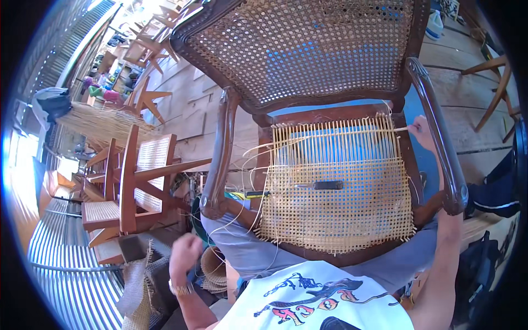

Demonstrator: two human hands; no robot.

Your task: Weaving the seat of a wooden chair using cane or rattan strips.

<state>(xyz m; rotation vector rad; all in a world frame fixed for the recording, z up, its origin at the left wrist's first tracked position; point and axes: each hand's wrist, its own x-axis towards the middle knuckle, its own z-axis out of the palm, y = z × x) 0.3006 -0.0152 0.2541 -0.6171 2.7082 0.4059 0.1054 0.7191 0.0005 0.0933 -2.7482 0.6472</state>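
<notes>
A dark carved wooden armchair (224, 148) stands before me, its seat partly covered by woven cane (330, 214). Toward the back of the seat, lengthwise strands lie bare, with a cane strand (352, 131) running across them. At the right edge, my right hand (422, 133) pinches that strand's end, between the seat and the armrest. My left hand (186, 253) is closed, low and left of the chair; whatever its fingers hold, if anything, is hidden. A tool with a black handle (328, 185) and thin metal shaft lies on the weave. Loose strands curl off the left side.
The caned backrest (308, 52) rises at the far side. Wooden chair frames (129, 181) are stacked on the left, near a bundle of straw-like fibre (104, 124). A yellow-and-black tool (256, 194) sits by the seat's left edge. Rolled cane webbing (213, 269) stands below it.
</notes>
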